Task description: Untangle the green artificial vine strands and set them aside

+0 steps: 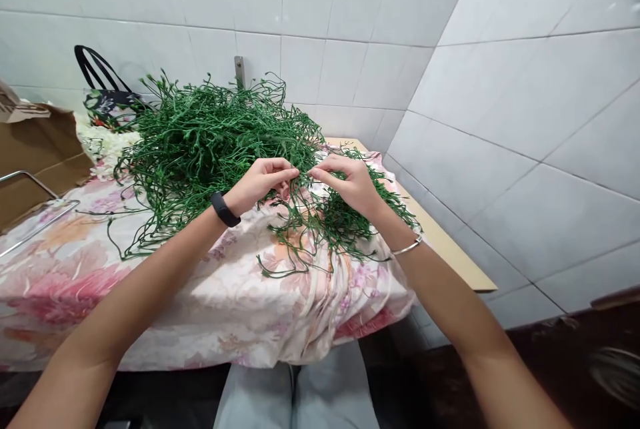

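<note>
A big tangled heap of green plastic stems (210, 139) lies on a table covered with a floral cloth (100, 275). My left hand (263, 182), with a black band on the wrist, pinches a thin green stem at the heap's near edge. My right hand (350, 182), with a silver bangle on the wrist, pinches the same strand a few centimetres to the right. The fingertips of both hands almost meet. A smaller bunch of green stems (345, 225) lies under my right hand and wrist.
A cardboard box (40, 149) stands at the left with a metal wire frame (35, 205) in front of it. A dark bag with black handles (107, 95) and white flowers (103, 142) sit behind the heap. Tiled walls close off the back and right.
</note>
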A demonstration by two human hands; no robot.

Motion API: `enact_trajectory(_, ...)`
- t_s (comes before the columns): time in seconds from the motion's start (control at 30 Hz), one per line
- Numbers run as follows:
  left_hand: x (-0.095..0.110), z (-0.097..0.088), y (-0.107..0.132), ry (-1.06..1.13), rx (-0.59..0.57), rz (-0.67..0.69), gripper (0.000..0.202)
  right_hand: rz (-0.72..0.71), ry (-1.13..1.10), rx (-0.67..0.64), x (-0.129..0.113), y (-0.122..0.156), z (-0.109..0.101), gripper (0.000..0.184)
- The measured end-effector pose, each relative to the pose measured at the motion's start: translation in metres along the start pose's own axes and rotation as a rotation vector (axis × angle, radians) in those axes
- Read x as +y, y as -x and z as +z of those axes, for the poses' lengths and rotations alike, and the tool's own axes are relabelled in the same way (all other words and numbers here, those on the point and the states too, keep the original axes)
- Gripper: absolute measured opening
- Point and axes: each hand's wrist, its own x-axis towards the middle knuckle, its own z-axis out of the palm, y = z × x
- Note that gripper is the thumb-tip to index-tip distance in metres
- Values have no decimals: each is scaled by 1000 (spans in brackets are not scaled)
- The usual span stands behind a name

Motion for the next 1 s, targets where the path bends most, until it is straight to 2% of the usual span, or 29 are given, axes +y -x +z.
enact_trajectory(0.2, 2, 5, 3, -55, 0, -2, 19, -114, 136, 17, 5, 0, 6, 26)
enact_trajectory(0.37, 7, 6, 7, -113, -41, -4, 19, -81, 195, 51, 5, 2, 9, 27)
enact_trajectory(0.53, 9, 9, 9, -209, 32, 64, 24, -20, 134, -110, -4, 2, 8, 28)
enact_trajectory(0.67, 6, 10, 9, -294, -18, 83, 22, 21, 122, -200, -6, 3, 7, 28)
enact_trajectory(0.8, 6, 6, 9, -373, -139, 41, 21, -75, 117, -307, -4, 3, 3, 25)
enact_trajectory(0.9, 9, 4, 9, -479, -232, 25, 25, -156, 236, -360, -5, 3, 1, 23)
enact_trajectory(1.0, 12, 6, 10, -563, -221, 32, 25, -218, 342, -339, -8, 3, 1, 21)
